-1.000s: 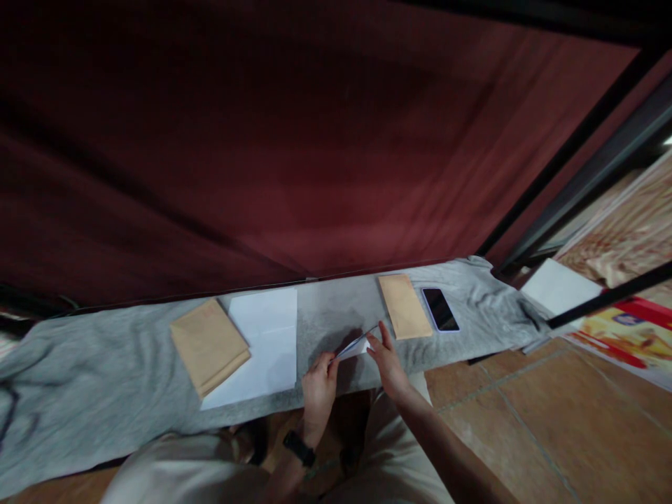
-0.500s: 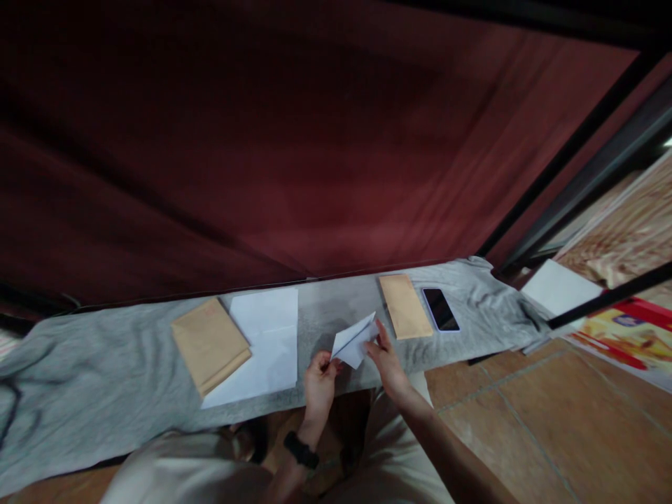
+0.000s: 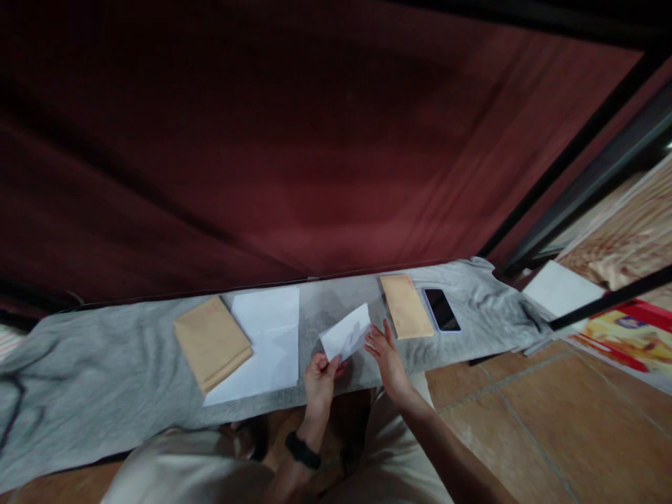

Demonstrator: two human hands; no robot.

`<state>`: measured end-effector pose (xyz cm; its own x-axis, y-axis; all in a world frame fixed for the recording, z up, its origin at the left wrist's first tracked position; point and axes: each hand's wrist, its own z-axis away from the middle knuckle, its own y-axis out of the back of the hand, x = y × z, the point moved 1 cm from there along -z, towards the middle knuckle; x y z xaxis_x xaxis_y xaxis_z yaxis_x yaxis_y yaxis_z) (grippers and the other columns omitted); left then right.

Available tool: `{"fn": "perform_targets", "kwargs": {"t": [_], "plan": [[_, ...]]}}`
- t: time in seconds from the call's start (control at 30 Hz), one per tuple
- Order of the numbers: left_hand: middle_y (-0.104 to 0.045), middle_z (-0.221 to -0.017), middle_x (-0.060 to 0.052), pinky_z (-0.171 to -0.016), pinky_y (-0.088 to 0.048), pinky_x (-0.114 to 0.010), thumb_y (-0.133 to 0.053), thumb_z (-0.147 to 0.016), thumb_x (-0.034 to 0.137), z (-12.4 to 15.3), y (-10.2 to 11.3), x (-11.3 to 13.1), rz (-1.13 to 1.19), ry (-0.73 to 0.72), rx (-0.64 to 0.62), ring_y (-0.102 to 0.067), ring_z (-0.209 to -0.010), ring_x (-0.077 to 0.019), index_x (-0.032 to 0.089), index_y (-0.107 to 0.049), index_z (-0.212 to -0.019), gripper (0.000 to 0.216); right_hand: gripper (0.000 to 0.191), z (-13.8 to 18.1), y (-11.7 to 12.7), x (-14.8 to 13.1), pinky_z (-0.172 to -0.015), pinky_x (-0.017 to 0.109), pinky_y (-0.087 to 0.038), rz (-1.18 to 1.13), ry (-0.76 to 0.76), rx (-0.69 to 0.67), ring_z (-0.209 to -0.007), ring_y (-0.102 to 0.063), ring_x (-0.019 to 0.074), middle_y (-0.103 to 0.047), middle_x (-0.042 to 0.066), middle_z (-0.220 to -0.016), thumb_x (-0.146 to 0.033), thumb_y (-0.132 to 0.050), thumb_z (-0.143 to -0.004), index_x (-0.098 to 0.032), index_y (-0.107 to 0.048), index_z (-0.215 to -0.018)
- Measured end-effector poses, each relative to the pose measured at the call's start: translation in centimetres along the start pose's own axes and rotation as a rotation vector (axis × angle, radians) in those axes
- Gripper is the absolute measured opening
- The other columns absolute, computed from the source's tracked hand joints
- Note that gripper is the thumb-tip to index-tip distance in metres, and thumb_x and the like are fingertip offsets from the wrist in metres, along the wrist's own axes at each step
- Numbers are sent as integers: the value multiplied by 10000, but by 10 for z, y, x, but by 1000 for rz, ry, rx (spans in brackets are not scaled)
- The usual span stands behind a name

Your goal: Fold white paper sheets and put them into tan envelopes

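A folded sheet of white paper (image 3: pixel 345 334) is held up over the grey cloth in the middle of the bench. My left hand (image 3: pixel 319 378) pinches its lower left corner, thumb on top. At the paper's right edge is my right hand (image 3: pixel 387 358), its fingers stretched out and spread; whether the fingertips touch the paper I cannot tell. Just beyond that hand lies a single brown envelope (image 3: pixel 406 306). Left of my hands, several brown envelopes (image 3: pixel 213 341) in a stack partly cover white sheets (image 3: pixel 273 343).
A phone (image 3: pixel 442 309) with a dark screen lies to the right of the single envelope. Grey cloth (image 3: pixel 105 378) covers the narrow bench, with a dark red curtain (image 3: pixel 315 175) behind. Black metal bars (image 3: pixel 567 161) and a red and yellow box (image 3: pixel 630 336) are at the right.
The folded paper has turned flatter, its broad face now showing upward. My right hand's fingers have loosened from its right edge and spread. My left hand keeps its pinch.
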<state>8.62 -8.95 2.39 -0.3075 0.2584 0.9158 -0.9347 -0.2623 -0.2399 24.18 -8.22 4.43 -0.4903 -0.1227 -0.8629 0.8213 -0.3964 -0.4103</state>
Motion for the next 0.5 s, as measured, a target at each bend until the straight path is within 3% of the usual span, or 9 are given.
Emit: {"fn": "perform_targets", "kwargs": {"t": [0.13,0.3,0.4,0.5], "plan": [[-682,-689,16,-592,-563,-275,-881,-560,473,2,-1,1,27,1,24,-702,-628,-179,183,-570,-735,459,723,-1,12,13,-1009,384,-487,70,-7,69,-1240,-585,240,-618,45,-1344,-452,-774,-726,-343,-513,-1392],[-755,-816,-59,-619,-562,-298,-891,-570,436,9,-4,3,44,85,-50,-711,-665,-195,157,-670,-905,489,392,0,12,16,-904,401,-538,10,-91,-121,-1037,-681,255,-719,78,-1140,-467,-796,-727,-251,-690,-1037],[-766,-874,-87,-643,-555,-312,-907,-543,421,10,-5,4,39,128,-70,-710,-705,-210,145,-695,-974,554,433,-1,8,11,-833,410,-557,47,-109,-153,-899,-702,258,-749,89,-992,-526,-828,-678,-222,-712,-963],[-766,-952,-107,-690,-543,-316,-899,-555,444,5,-2,10,45,82,-56,-706,-781,-223,139,-708,-1014,583,486,-5,9,4,-754,402,-569,161,-88,-183,-801,-697,253,-752,67,-869,-595,-841,-617,-223,-735,-912]]}}
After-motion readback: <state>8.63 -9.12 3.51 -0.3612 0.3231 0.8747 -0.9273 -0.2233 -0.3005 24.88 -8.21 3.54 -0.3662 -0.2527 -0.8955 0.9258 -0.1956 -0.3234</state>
